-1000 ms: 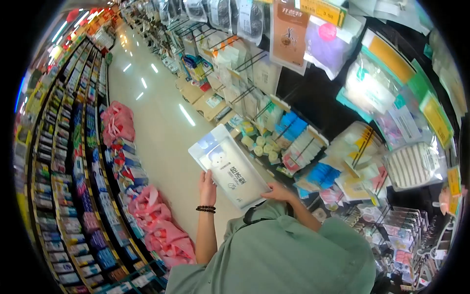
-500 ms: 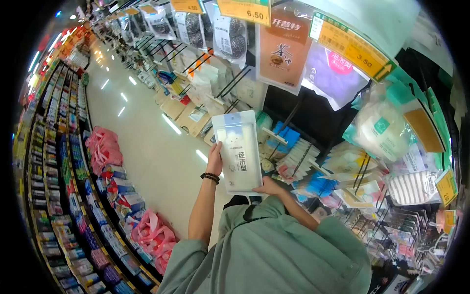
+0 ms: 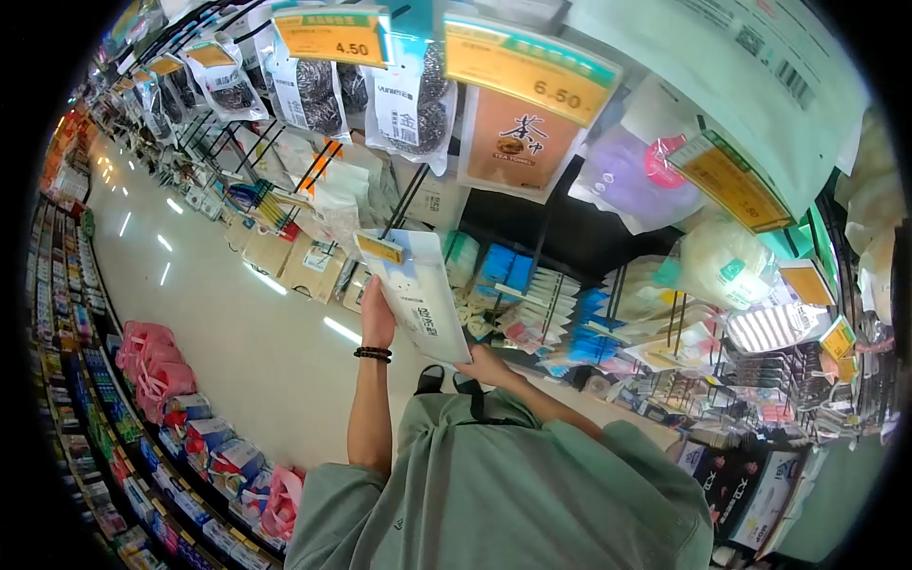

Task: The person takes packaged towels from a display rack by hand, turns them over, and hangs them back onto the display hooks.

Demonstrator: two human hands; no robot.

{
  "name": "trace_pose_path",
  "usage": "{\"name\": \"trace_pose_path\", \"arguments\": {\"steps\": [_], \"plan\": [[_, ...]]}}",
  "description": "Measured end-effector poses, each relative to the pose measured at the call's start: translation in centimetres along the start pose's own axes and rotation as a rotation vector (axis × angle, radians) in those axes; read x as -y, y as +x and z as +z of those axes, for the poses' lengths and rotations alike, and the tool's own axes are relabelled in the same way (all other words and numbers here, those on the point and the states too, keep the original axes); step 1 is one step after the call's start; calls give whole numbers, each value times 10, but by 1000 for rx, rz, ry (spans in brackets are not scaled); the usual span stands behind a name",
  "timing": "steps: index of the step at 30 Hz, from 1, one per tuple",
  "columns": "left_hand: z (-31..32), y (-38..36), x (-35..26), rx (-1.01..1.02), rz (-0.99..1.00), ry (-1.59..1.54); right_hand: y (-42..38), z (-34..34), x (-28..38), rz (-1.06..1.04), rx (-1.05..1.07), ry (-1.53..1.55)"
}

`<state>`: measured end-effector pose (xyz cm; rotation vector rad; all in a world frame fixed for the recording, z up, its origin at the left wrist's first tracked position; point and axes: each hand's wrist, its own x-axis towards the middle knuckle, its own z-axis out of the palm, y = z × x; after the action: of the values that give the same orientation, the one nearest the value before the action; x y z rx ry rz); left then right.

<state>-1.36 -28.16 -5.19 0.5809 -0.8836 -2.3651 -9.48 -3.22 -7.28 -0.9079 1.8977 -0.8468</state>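
Observation:
A flat white packet (image 3: 423, 302) with dark Chinese lettering and a pale blue top is held upright but tilted between my hands. My left hand (image 3: 377, 315) grips its left edge, and a dark bead bracelet circles that wrist. At the lower right corner, my right hand (image 3: 483, 366) pinches the packet. The packet's top overlaps a black display hook (image 3: 407, 198), whose yellow price tag (image 3: 380, 249) sits in front of it. Just right of the packet hang blue packs (image 3: 505, 270) on another hook.
Above, bagged steel-wool scourers (image 3: 408, 104), a brown tea-towel pack (image 3: 518, 142) and price tags jut out. A striped pad (image 3: 774, 329) hangs at right. Pink bags (image 3: 157, 375) line the opposite shelf across the shiny aisle floor (image 3: 228, 342).
The packet has moved left and up to the hook and turned at an angle, both hands still on it. My view has shifted, bringing the shelf's upper goods closer.

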Motion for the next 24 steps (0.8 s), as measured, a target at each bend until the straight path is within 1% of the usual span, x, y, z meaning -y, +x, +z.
{"name": "trace_pose_path", "arguments": {"steps": [2, 5, 8, 11, 14, 15, 18, 21, 24], "plan": [[2, 5, -8, -1, -6, -23, 4, 11, 1, -88, -88, 26], [3, 14, -15, -56, 3, 96, 13, 22, 2, -51, -130, 23], [0, 25, -16, -48, -5, 43, 16, 19, 16, 38, -82, -4], [-8, 30, -20, -33, -10, 33, 11, 20, 36, 17, -186, 90], [-20, 36, -18, -43, -36, 81, 14, 33, 29, -31, -226, 147], [-18, 35, -19, -41, -37, 91, 17, 38, 26, 25, -195, 136], [-16, 34, -21, -40, -47, 122, 19, 50, 17, -63, -276, 134], [-16, 31, -26, -57, -67, 154, 20, 58, 13, -22, -304, 166], [-12, 27, -34, -61, -90, 187, 17, 58, 22, 78, -299, 129]]}}
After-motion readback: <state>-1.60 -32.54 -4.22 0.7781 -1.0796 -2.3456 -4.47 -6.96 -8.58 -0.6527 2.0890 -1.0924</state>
